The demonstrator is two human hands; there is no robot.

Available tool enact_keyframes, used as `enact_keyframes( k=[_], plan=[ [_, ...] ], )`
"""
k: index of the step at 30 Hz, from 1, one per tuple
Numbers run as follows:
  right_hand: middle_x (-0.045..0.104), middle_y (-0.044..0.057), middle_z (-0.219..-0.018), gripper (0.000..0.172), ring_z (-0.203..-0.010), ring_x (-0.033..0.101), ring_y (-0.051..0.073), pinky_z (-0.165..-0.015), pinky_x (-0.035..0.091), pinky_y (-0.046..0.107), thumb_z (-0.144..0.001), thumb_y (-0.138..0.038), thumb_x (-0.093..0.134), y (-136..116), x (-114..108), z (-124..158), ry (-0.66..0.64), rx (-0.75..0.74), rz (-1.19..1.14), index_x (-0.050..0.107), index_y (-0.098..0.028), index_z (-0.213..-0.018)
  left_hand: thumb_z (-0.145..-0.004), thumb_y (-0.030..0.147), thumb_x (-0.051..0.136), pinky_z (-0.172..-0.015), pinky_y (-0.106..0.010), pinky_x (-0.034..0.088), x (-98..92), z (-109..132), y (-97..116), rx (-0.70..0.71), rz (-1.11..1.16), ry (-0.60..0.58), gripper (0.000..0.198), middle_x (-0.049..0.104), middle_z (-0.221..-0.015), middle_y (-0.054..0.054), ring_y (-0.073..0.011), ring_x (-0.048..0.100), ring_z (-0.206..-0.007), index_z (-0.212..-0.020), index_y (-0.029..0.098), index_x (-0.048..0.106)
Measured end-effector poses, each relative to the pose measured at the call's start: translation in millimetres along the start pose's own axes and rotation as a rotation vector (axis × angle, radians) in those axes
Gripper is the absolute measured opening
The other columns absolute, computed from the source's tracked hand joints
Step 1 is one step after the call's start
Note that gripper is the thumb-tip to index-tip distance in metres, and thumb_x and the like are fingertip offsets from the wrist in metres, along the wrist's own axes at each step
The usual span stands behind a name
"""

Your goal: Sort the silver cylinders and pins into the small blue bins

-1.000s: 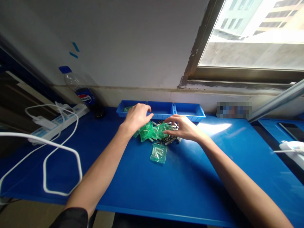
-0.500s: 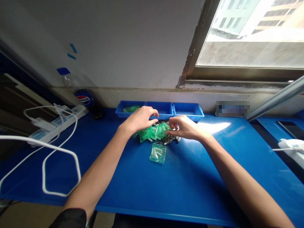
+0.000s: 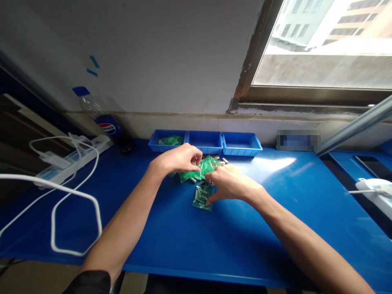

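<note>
A small clear green bag of pale pieces and thin screws (image 3: 200, 198) lies flat on the blue table. My right hand (image 3: 231, 181) reaches over its right side, thumb on or just above the bag, fingers apart from the thumb. Behind it is a heap of bright green plastic bags (image 3: 206, 165) with loose metal screws around it, partly hidden by my hands. At the heap's left side hovers my left hand (image 3: 179, 158), its fingers curved and a gap between thumb and forefinger. Nothing shows in its grasp.
Three joined blue bins (image 3: 204, 141) stand along the wall; the left one holds green bags (image 3: 170, 140). On the left are a cola bottle (image 3: 107, 124), a power strip (image 3: 67, 163) and looping white cables (image 3: 99, 216). A metal post (image 3: 358, 124) leans at right.
My right hand has come down and toward me from the heap to the small bag. My left hand has dropped slightly, staying by the heap's left side.
</note>
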State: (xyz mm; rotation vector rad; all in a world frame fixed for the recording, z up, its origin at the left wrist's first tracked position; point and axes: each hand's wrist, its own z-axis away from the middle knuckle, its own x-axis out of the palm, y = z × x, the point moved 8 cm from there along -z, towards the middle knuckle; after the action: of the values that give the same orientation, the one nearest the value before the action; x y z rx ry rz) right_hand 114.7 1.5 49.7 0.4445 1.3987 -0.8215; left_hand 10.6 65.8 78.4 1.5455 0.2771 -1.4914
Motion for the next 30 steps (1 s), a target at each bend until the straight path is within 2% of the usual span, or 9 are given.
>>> enact_keyframes(
  k=[3,8,12,15,19,23,26,30],
  plan=[
    [0.076,0.012,-0.080,0.044,-0.076,0.072,0.031,-0.062,0.042,0.033,-0.076,-0.056,0.089,-1,7,-3,-0.064,0.004,0.061,0.079,-0.018,-0.096,-0.077,0.032,0.075,-0.055,-0.024,0.038,2.3,1,-5,-0.015,0.001,-0.032,0.015,0.069,-0.076,0.000,-0.0149,0.060,-0.066,-0.084,0.019,0.069],
    [0.077,0.006,-0.083,0.032,-0.076,0.070,0.024,-0.058,0.031,0.030,-0.080,-0.048,0.086,8,11,-4,-0.145,0.034,-0.040,0.078,-0.021,-0.096,-0.079,0.034,0.074,-0.056,-0.023,0.038,2.2,0,-4,-0.003,0.003,-0.029,0.019,0.069,-0.078,0.000,-0.0149,0.060,-0.066,-0.090,0.019,0.070],
    [0.074,0.002,-0.077,0.014,-0.069,0.063,0.017,-0.058,0.031,0.028,-0.084,-0.033,0.082,11,12,-6,-0.125,0.005,-0.157,0.075,-0.021,-0.084,-0.080,0.036,0.074,-0.056,-0.023,0.038,1.8,1,-2,0.004,0.021,-0.035,0.021,0.069,-0.077,-0.001,-0.0148,0.060,-0.066,-0.091,0.019,0.070],
    [0.071,-0.001,-0.073,0.009,-0.064,0.058,0.013,-0.058,0.033,0.026,-0.083,-0.025,0.078,10,6,-5,-0.092,-0.062,-0.277,0.072,-0.020,-0.079,-0.082,0.040,0.073,-0.057,-0.023,0.038,-1.4,3,1,0.013,0.049,-0.029,0.023,0.069,-0.077,-0.001,-0.0146,0.059,-0.066,-0.091,0.019,0.071],
    [0.066,-0.002,-0.071,0.017,-0.065,0.059,0.012,-0.062,0.041,0.024,-0.084,-0.026,0.076,18,-15,3,-0.035,-0.135,-0.541,0.065,-0.018,-0.074,-0.092,0.050,0.063,-0.057,-0.024,0.038,-10.1,6,9,0.049,0.144,0.015,0.033,0.068,-0.076,-0.001,-0.0136,0.055,-0.065,-0.092,0.018,0.073],
    [0.072,0.001,-0.075,0.030,-0.070,0.070,0.017,-0.062,0.052,0.026,-0.086,-0.042,0.079,41,-24,13,-0.063,-0.054,-0.975,0.062,-0.018,-0.081,-0.098,0.056,0.055,-0.061,-0.024,0.040,-17.4,8,22,0.109,0.259,0.067,0.044,0.069,-0.077,-0.001,-0.0136,0.056,-0.068,-0.090,0.017,0.074],
    [0.075,0.004,-0.079,0.038,-0.075,0.076,0.021,-0.065,0.060,0.031,-0.080,-0.043,0.086,58,-30,15,0.029,-0.006,-1.214,0.058,-0.019,-0.087,-0.096,0.055,0.060,-0.067,-0.023,0.044,-16.8,7,28,0.156,0.335,0.058,0.042,0.074,-0.085,-0.003,-0.0157,0.063,-0.076,-0.095,0.017,0.077],
    [0.076,0.002,-0.079,0.047,-0.073,0.078,0.021,-0.064,0.062,0.031,-0.072,-0.040,0.094,65,-32,13,0.136,-0.009,-1.315,0.056,-0.019,-0.090,-0.091,0.050,0.069,-0.073,-0.025,0.050,-16.8,7,30,0.181,0.408,0.068,0.037,0.078,-0.091,-0.005,-0.0179,0.068,-0.082,-0.100,0.016,0.079]
  ],
)
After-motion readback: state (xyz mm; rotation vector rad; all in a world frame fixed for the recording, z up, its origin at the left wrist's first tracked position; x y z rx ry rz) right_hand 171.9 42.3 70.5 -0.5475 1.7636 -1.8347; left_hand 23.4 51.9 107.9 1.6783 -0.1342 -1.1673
